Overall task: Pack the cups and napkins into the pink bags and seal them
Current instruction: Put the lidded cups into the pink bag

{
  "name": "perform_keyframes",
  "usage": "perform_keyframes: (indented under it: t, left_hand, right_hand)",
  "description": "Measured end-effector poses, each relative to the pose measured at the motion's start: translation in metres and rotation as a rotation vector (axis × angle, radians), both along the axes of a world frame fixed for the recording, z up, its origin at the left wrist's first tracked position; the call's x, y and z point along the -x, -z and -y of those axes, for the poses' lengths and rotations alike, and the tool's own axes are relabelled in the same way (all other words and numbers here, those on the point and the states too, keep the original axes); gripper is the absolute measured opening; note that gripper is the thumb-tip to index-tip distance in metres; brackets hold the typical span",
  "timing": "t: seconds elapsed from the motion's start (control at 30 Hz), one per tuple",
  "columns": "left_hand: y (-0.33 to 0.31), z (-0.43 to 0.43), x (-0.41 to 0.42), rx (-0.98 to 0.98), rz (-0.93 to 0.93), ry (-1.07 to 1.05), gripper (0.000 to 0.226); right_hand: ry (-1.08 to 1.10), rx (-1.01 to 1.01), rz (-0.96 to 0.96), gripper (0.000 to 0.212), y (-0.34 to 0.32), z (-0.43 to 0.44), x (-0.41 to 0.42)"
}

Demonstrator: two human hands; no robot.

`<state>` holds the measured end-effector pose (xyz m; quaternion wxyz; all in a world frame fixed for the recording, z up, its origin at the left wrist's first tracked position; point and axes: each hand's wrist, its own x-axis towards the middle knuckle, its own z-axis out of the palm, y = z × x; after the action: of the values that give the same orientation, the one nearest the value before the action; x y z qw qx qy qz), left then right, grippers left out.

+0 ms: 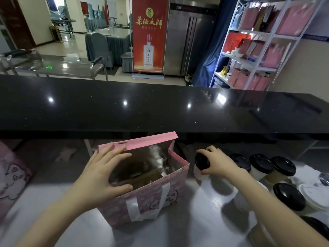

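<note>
A pink bag (156, 198) with a cartoon print and white handles stands open on the steel worktop, its foil-lined inside showing. My left hand (105, 173) spreads over the bag's left rim, fingers straight, holding the mouth open. Just right of the bag, my right hand (219, 163) grips a white cup with a black lid (202, 162), tilted toward the bag. Several more black-lidded cups (261, 164) stand in a group at the right. Something brown lies at the bottom of the bag; I cannot tell what it is.
A raised black counter (160, 107) runs across behind the worktop. Another pink printed bag (12, 177) lies at the far left. White lids or plates (313, 195) sit at the right edge. Shelves with pink bags (258, 50) stand beyond the counter.
</note>
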<state>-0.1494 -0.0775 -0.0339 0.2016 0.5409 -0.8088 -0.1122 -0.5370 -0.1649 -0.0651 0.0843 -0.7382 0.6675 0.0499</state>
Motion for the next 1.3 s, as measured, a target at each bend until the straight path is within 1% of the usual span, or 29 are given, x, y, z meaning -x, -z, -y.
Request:
perform_keyframes:
  t: [0.1, 0.27, 0.37, 0.43, 0.5, 0.63, 0.73, 0.8, 0.87, 0.97, 1.13, 1.3]
  left_hand:
    - [0.002, 0.003, 0.002, -0.016, 0.006, -0.011, 0.080]
    - [0.003, 0.011, 0.006, -0.036, 0.027, -0.020, 0.087]
    - [0.002, 0.013, 0.009, -0.043, 0.041, -0.027, 0.089]
    - [0.000, 0.012, 0.008, -0.055, 0.026, -0.027, 0.091]
    - [-0.003, 0.011, 0.007, -0.060, -0.011, -0.019, 0.092]
    - [-0.009, 0.008, 0.001, -0.056, -0.051, -0.001, 0.096]
    - [-0.016, 0.008, -0.008, -0.134, -0.042, 0.065, 0.103]
    - [-0.022, 0.007, -0.016, -0.222, -0.010, 0.069, 0.113]
    - [-0.025, 0.006, -0.021, -0.248, 0.075, 0.063, 0.123]
    - [-0.022, -0.006, -0.025, -0.222, 0.192, 0.042, 0.134]
    - [-0.013, -0.030, -0.016, -0.104, 0.241, 0.069, 0.142]
    - [-0.007, -0.044, -0.007, 0.006, 0.291, 0.114, 0.147]
  right_hand:
    - [-0.075, 0.061, 0.050, 0.087, -0.046, -0.019, -0.004]
    - [-0.232, 0.194, 0.106, 0.084, -0.145, -0.050, -0.026]
    - [-0.322, 0.263, 0.240, 0.083, -0.186, -0.061, -0.052]
    - [-0.393, 0.255, 0.328, 0.082, -0.193, -0.063, -0.077]
    - [-0.461, 0.200, 0.343, 0.082, -0.186, -0.061, -0.104]
    - [-0.566, 0.124, 0.242, 0.082, -0.143, -0.052, -0.152]
    - [-0.581, 0.070, 0.234, 0.083, -0.112, -0.049, -0.168]
    - [-0.597, 0.065, 0.226, 0.084, -0.097, -0.047, -0.173]
    - [-0.610, 0.073, 0.194, 0.084, -0.085, -0.047, -0.172]
    - [-0.643, 0.051, 0.143, 0.083, -0.069, -0.049, -0.172]
    - [-0.683, 0.055, 0.123, 0.084, -0.047, -0.058, -0.182]
    - [-0.698, 0.024, -0.024, 0.095, -0.023, -0.072, -0.208]
